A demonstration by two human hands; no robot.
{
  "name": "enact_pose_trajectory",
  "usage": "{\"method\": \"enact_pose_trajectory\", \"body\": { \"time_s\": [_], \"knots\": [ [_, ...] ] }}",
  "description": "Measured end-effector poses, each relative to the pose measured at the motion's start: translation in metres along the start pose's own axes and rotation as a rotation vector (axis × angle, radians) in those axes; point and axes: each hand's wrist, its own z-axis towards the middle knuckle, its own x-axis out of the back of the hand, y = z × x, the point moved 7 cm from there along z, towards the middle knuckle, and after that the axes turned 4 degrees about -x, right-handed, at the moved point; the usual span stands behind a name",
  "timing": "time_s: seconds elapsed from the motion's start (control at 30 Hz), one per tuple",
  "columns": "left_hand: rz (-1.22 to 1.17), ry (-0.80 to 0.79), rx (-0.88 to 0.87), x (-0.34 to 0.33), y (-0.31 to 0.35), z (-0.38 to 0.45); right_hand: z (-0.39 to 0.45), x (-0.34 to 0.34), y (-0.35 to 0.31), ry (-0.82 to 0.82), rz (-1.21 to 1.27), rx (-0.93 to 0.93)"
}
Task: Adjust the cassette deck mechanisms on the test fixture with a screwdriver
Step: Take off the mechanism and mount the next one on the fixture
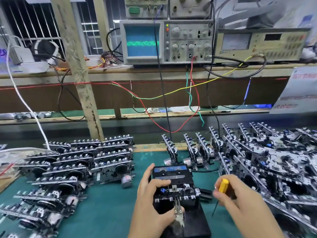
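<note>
One mechanism (175, 188) sits on the fixture (193, 222), gripped by the left hand (151, 191). The right hand (235, 196) grasps the screwdriver (223, 186), tip beside the mechanism, not engaged. Adjustment appears pending; many units (267, 162) wait beyond the right fingers.

Matt green bench mat (109, 212), smooth, faintly reflective near the back edge. Black plastic test fixture base (195, 222), semi-gloss. Cassette deck mechanism of black plastic and bright stamped metal (175, 191) with a glossy blue-labelled cassette (169, 169). Shiny metal toggle clamp (178, 213). Screwdriver with glossy yellow plastic handle (223, 185) and dark thin metal shaft. Rough, worn, paint-stained wooden post (80, 74); bare wooden shelf edge (154, 70). Beige painted-metal oscilloscope casing (187, 40), glassy glowing screen.
</note>
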Motion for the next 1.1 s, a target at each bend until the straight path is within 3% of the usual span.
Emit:
{"method": "enact_pose_trajectory", "body": {
  "time_s": [0.17, 0.4, 1.1],
  "knots": [
    [0.012, -0.008, -0.007, -0.001, -0.005, 0.000, 0.001, 0.024, -0.045, 0.214, 0.110, 0.220],
    [-0.014, 0.007, -0.006, 0.002, -0.005, 0.002, 0.017, -0.001, -0.093, 0.032, 0.378, 0.405],
    [-0.005, -0.005, -0.029, 0.000, -0.006, 0.002, 0.029, -0.019, -0.101, 0.020, 0.310, 0.510]
  ]
}}
